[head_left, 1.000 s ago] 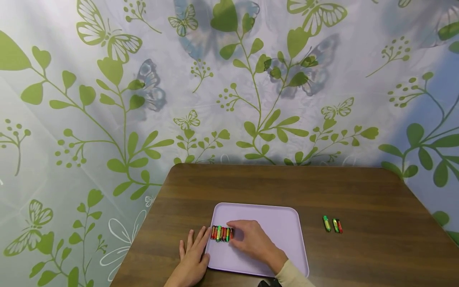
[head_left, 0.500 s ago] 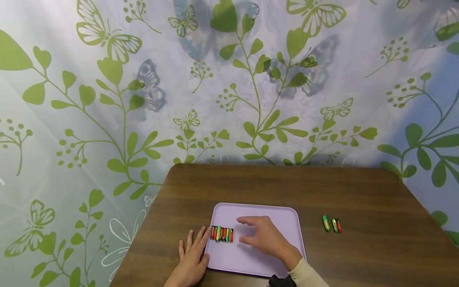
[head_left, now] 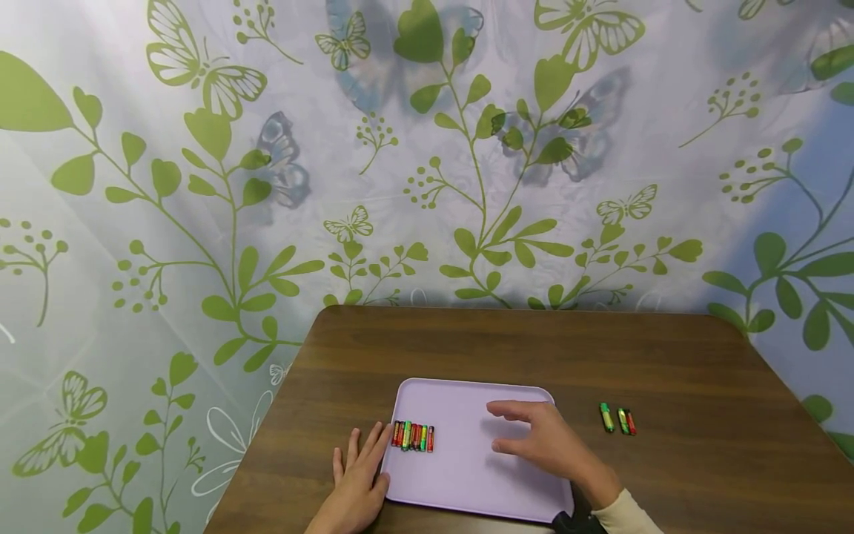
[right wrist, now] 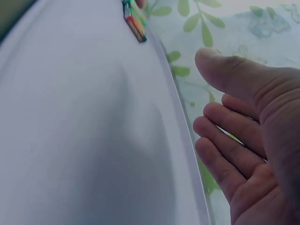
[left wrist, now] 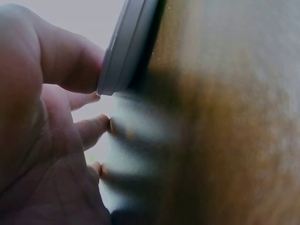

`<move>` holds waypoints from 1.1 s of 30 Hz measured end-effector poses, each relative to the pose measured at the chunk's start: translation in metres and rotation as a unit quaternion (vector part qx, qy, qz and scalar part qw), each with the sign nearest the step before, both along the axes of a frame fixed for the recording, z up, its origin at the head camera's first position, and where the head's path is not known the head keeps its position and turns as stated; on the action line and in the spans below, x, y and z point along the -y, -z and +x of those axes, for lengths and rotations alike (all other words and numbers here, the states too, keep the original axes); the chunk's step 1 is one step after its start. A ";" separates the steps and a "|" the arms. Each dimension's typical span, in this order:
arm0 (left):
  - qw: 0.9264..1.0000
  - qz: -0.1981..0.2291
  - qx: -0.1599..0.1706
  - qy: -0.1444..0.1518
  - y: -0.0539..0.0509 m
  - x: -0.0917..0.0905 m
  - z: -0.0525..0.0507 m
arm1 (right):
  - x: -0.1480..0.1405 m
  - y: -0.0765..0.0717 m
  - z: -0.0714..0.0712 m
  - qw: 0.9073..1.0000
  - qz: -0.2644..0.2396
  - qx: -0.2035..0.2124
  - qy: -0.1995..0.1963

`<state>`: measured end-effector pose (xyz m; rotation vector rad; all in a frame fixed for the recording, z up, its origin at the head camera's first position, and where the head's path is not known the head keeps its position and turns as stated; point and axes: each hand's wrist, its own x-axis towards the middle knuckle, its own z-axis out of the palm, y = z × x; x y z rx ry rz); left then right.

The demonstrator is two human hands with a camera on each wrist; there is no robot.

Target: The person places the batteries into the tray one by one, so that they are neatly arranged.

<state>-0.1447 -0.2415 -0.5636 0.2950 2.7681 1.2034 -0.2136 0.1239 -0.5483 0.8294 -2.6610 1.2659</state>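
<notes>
A lilac tray (head_left: pixel 454 482) lies on the brown table, with a row of several red and green batteries (head_left: pixel 414 436) side by side near its left edge. My left hand (head_left: pixel 356 478) rests on the table against the tray's left side. In the left wrist view its thumb (left wrist: pixel 70 61) touches the tray rim (left wrist: pixel 124 51). Over the right part of the tray hovers my right hand (head_left: pixel 550 441), thumb and fingers apart and holding nothing. The right wrist view shows that hand (right wrist: pixel 248 140) above the tray surface (right wrist: pixel 70 117), with the battery row (right wrist: pixel 135 21) at the far end.
On the table (head_left: pixel 700 475) right of the tray lie a green battery (head_left: pixel 606 417) and, slightly apart, a green and red pair of batteries (head_left: pixel 627 421). A curtain (head_left: pixel 373 185) printed with leaves and butterflies hangs behind the table's far edge.
My right hand has let go at the right end of the battery row and moved right across the tray, fingers spread. The left hand has stayed in place.
</notes>
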 end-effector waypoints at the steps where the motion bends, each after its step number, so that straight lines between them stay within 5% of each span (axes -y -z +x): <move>1: 1.000 0.000 0.000 0.000 0.000 0.000 0.000 | -0.006 -0.001 0.001 1.000 0.002 0.001 0.001; 14: 1.000 0.001 -0.001 0.003 0.001 0.000 0.001 | -0.087 -0.015 0.014 0.998 0.023 0.000 0.065; 20: 1.000 -0.001 -0.003 0.003 -0.001 0.000 0.001 | -0.124 -0.021 0.017 0.991 0.074 0.007 0.107; 33: 1.000 -0.006 0.000 0.002 -0.001 0.000 0.002 | -0.188 -0.012 0.016 0.984 0.097 0.012 0.145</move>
